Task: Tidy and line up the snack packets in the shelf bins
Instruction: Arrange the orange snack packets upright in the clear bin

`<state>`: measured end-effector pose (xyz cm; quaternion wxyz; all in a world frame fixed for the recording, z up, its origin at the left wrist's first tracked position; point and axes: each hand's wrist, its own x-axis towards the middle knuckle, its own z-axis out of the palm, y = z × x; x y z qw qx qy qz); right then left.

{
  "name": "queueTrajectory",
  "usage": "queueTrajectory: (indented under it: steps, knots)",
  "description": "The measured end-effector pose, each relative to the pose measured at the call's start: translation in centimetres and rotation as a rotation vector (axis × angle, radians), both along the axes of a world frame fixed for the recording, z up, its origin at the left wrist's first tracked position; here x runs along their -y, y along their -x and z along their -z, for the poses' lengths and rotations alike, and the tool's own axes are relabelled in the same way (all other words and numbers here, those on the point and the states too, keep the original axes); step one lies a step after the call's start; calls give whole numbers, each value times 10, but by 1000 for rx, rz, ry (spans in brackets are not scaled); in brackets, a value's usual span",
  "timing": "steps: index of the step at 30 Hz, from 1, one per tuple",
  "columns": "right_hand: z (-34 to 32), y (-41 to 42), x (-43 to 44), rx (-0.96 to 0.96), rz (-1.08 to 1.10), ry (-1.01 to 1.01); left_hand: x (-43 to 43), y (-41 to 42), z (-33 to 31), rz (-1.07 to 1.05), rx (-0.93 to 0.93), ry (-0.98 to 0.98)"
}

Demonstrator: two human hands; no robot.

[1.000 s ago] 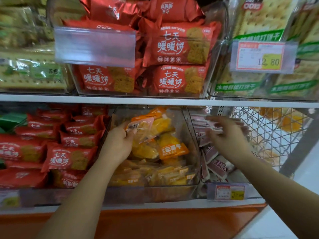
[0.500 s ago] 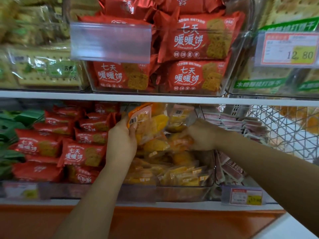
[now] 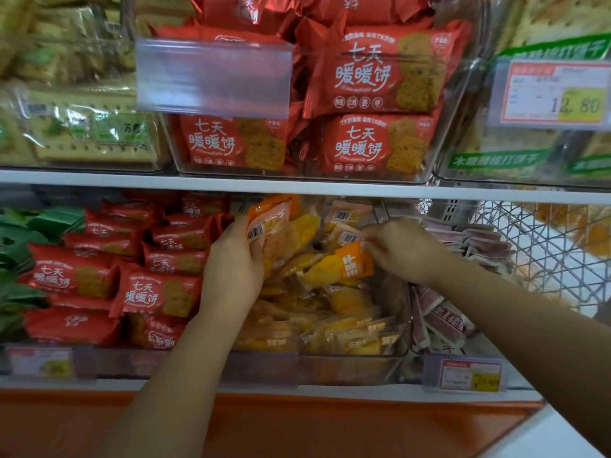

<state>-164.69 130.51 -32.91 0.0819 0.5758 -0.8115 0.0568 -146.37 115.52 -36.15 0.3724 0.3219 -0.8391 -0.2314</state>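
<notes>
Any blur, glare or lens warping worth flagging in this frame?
Head view: light even, no hard shadows; upper price tag reads 12.80, lower price tag is smeared; clear label holder hazes the red packets behind; shelf edge tilts and bows slightly.

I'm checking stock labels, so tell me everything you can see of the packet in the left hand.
The packet is a see-through plastic pouch with an orange top band and a white barcode label facing the camera. Yellow snack pieces show through it, and its print is too blurred to read. It stands roughly upright, slightly tilted, above the back left of the clear bin on the lower shelf. The left hand grips its lower left side. The right hand, pinching a second packet, does not touch it.
</notes>
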Motion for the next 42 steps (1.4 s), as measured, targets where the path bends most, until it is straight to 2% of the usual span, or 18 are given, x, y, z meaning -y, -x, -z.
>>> queueTrajectory:
  steps: [2, 4, 7, 9, 11, 13, 14, 19, 22, 29, 35, 38, 42]
  knots:
    - [-2, -6, -1, -6, -53, -93, 0, -1, 0, 7, 1, -10]
    - [-6, -15, -3, -17, -155, -285, 1, -2, 0, 4, 8, -15]
    - [-12, -23, -9, 228, -198, -563, 0, -3, -1, -5, -5, -5]
    - [-18, -19, -8, 487, -111, -557, -1, -3, -1, -20, -21, -6]
    - [-18, -11, 1, 679, -53, -318, -3, -4, -3, -35, -30, -12]
    - [-11, 0, 17, 608, -24, -97, -4, -4, -4, -49, -24, -9]
    - [-6, 4, 25, 525, -4, -75, -5, -4, -5, -54, -19, -12]
    - [23, 13, 64, 151, 78, -214, 0, -8, -9, -80, 42, -37]
    - [33, 12, 80, 39, 108, -235, 3, -10, -10, -80, 68, -44]
    - [32, 5, 73, -10, 61, -162, 4, -10, -10, -66, 60, -53]
    - [31, 10, 75, 193, 104, -144, 1, -13, -8, -86, 3, -45]
    - [34, 10, 79, 222, 111, -154, 2, -15, -8, -106, -21, -43]
    - [38, 7, 80, 124, 54, -119, 6, -16, -6, -160, -21, -45]
